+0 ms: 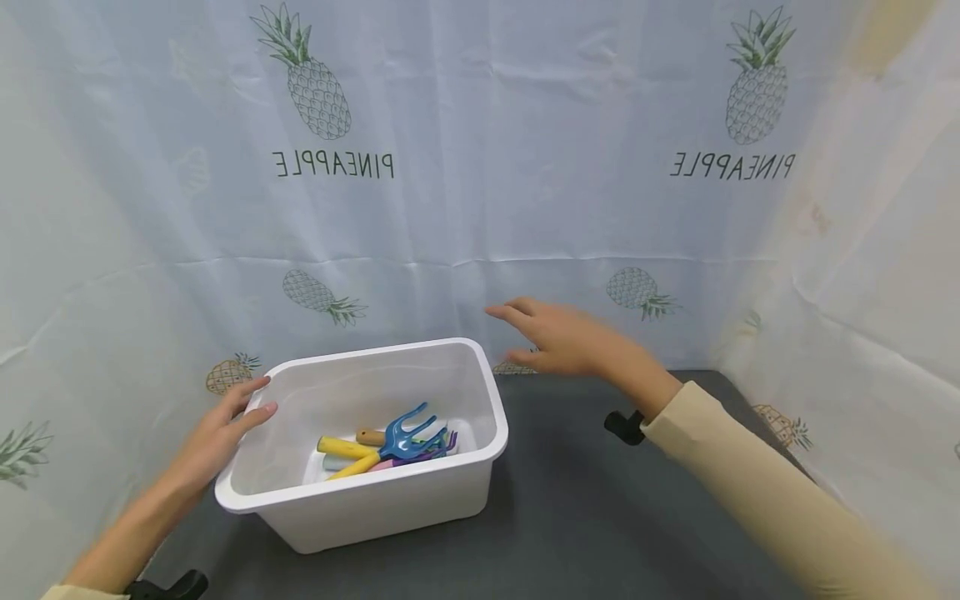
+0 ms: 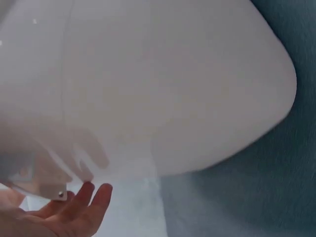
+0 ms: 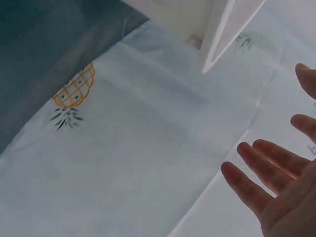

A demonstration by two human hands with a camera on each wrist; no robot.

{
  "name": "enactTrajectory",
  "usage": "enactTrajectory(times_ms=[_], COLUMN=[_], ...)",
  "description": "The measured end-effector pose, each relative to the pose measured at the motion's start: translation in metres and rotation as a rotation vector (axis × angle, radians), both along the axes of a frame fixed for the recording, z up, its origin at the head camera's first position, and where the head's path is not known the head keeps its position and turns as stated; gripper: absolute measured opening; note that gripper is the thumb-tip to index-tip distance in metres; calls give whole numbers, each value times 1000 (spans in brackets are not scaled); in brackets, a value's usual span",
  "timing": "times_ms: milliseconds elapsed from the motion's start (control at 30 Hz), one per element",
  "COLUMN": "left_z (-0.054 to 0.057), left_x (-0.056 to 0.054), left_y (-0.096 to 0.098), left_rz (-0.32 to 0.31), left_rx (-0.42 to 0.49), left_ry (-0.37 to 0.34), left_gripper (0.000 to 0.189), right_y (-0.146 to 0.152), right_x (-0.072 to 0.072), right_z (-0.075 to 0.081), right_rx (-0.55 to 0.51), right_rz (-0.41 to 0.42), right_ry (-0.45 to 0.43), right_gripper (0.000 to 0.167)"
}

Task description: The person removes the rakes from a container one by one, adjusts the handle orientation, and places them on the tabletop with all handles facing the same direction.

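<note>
The left hand (image 1: 213,433) grips the white tub (image 1: 382,512), right hand (image 1: 562,337) apart.

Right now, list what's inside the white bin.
Inside the white bin: a blue fork with a yellow handle, a yellow cylinder, a tan piece, a pink piece, purple prongs. The near wall and fork hide anything beneath.

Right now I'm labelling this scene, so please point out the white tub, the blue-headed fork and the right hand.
White tub (image 1: 382,510), head view: its front outer wall.
Blue-headed fork (image 1: 399,442), head view: its blue head.
Right hand (image 1: 561,337), head view: the middle of the hand.
</note>
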State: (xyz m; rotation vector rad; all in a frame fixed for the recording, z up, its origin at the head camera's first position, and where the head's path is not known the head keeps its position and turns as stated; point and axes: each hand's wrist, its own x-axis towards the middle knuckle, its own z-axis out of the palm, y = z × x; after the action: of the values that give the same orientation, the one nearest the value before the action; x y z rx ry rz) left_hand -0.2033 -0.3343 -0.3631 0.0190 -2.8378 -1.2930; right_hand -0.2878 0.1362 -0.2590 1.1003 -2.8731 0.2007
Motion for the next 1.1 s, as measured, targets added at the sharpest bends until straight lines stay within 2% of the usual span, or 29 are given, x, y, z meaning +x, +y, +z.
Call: enactTrajectory(times_ms=[167,333,567,700,867,1100], left_z=[-4,-8,-11,-10,-11,-14], left_x=[2,4,5,5,6,11], left_y=[3,1,1,2,4,2], left_rz=[13,27,82,111,164,182], left_rx=[100,196,152,147,186,245], left_ry=[3,-45,-69,-60,-31,-10], left_gripper=[69,63,62,63,66,68], right_y=[-18,-31,-48,-57,-67,-86], right_x=[-1,-1,-1,-1,-4,-7], right_z=[-3,-2,1,2,1,-1], right_rx=[-8,-16,-27,-26,-26,3], right_rz=[15,18,52,53,55,99], right_ry=[-32,-47,-70,-80,-93,-118], right_gripper=[74,74,71,71,71,71])
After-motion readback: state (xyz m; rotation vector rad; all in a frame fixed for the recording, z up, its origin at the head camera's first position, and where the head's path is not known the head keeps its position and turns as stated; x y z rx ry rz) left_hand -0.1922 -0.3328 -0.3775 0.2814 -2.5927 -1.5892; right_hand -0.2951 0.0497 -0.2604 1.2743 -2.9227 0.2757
